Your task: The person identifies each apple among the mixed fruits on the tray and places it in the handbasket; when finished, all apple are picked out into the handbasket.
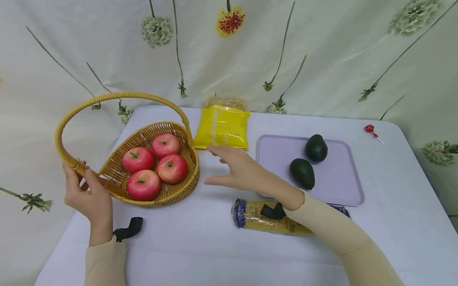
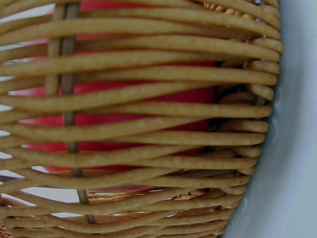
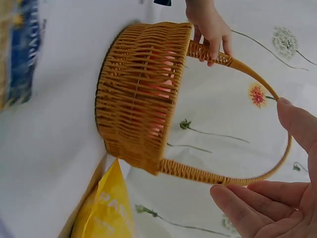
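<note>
A woven wicker basket point(image 1: 193, 178) with a tall arched handle point(image 1: 121, 95) stands at the left of the table, several red apples point(image 1: 144, 185) inside it. My left hand point(image 1: 87, 194) grips the lower left end of the handle, fingers curled round it. Right of the basket, my right hand point(image 1: 237, 169) is held with thumb and fingers spread apart and nothing between them. In the left wrist view the basket's weave point(image 2: 148, 109) fills most of the picture, with red apple showing through. The right wrist view has the basket point(image 3: 138, 94) beyond my right hand's fingers.
Behind my right hand lies a yellow pasta bag point(image 1: 223, 127). A lilac tray point(image 1: 340, 174) carries two dark avocados point(image 1: 302, 173). In front of it a spaghetti packet point(image 1: 255, 214) lies partly under my right forearm. A red lollipop point(image 1: 369, 128) lies at the far right.
</note>
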`<state>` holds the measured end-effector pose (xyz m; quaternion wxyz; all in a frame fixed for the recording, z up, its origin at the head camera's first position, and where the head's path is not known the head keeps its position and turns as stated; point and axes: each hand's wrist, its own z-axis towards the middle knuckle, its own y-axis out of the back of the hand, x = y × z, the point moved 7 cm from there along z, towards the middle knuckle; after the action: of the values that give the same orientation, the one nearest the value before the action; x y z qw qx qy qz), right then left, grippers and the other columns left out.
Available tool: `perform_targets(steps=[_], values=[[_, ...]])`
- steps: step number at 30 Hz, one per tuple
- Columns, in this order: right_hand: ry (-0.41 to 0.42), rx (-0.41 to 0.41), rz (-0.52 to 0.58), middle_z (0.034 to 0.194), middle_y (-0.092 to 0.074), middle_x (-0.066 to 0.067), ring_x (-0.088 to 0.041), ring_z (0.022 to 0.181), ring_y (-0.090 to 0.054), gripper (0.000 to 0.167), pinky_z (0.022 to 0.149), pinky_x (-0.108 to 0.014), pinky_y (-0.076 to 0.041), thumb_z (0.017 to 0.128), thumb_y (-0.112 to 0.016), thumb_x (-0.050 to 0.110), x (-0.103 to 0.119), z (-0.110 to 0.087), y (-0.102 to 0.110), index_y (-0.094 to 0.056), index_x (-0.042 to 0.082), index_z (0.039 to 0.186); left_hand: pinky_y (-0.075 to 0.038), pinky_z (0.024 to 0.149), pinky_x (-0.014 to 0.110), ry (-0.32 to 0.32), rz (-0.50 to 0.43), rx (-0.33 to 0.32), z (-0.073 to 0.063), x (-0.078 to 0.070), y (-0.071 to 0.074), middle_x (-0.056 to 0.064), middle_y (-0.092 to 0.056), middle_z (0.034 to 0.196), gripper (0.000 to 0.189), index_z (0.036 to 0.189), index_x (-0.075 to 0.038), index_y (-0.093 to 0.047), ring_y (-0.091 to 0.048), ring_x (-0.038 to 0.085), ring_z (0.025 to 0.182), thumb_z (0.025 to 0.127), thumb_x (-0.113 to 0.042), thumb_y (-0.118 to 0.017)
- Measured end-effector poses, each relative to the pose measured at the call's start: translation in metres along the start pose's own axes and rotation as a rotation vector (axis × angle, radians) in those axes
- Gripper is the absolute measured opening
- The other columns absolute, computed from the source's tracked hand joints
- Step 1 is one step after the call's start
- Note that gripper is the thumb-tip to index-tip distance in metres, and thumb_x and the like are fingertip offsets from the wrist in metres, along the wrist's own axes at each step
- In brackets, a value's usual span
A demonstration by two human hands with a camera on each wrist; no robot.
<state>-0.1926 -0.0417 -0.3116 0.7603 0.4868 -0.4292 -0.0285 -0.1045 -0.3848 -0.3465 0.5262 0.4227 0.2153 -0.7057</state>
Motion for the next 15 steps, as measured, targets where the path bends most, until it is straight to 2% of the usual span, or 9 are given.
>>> perform_targets(steps=[4, 7, 9, 13, 15], values=[[-0.034, -0.064, 0.0, 0.141, -0.055, -0.011, -0.022, 0.11, -0.065, 0.08, 0.092, -0.036, -0.053, 0.082, -0.076, 0.042, -0.02, -0.035, 0.02, -0.044, 0.006, 0.147, -0.046, 0.078, 0.011, 0.021, -0.008, 0.004, -0.003, -0.013, 0.002, -0.002, -0.069, 0.118, 0.043, 0.138, -0.022, -0.055, -0.061, 0.002, 0.099, 0.097, -0.009, -0.051], [-0.039, -0.122, -0.024, 0.14, -0.055, -0.014, -0.024, 0.109, -0.067, 0.08, 0.091, -0.037, -0.054, 0.081, -0.078, 0.038, -0.033, -0.06, 0.033, -0.045, 0.003, 0.145, -0.046, 0.079, 0.01, 0.007, 0.012, 0.025, -0.003, -0.022, 0.005, -0.001, -0.068, 0.121, 0.044, 0.139, -0.021, -0.054, -0.06, -0.001, 0.098, 0.097, -0.008, -0.05], [-0.039, -0.169, -0.048, 0.138, -0.056, -0.017, -0.027, 0.107, -0.068, 0.079, 0.089, -0.037, -0.055, 0.079, -0.08, 0.034, -0.041, -0.074, 0.041, -0.047, 0.001, 0.143, -0.046, 0.08, 0.009, -0.013, 0.063, 0.059, -0.001, -0.019, 0.007, 0.0, -0.067, 0.123, 0.046, 0.141, -0.021, -0.052, -0.06, -0.002, 0.099, 0.097, -0.009, -0.051], [-0.064, -0.237, -0.093, 0.134, -0.058, -0.021, -0.03, 0.106, -0.068, 0.079, 0.086, -0.036, -0.055, 0.075, -0.085, 0.027, -0.057, -0.102, 0.056, -0.05, -0.004, 0.139, -0.047, 0.084, 0.009, -0.056, 0.213, 0.144, 0.004, -0.01, 0.013, 0.003, -0.067, 0.124, 0.049, 0.141, -0.032, -0.049, -0.06, -0.003, 0.103, 0.095, -0.016, -0.057], [-0.093, -0.258, -0.117, 0.133, -0.059, -0.023, -0.032, 0.105, -0.068, 0.079, 0.085, -0.038, -0.056, 0.074, -0.086, 0.024, -0.066, -0.114, 0.063, -0.05, -0.005, 0.138, -0.046, 0.086, 0.009, -0.07, 0.28, 0.161, 0.005, -0.007, 0.019, 0.002, -0.067, 0.126, 0.048, 0.139, -0.037, -0.05, -0.06, -0.002, 0.105, 0.095, -0.02, -0.058]])
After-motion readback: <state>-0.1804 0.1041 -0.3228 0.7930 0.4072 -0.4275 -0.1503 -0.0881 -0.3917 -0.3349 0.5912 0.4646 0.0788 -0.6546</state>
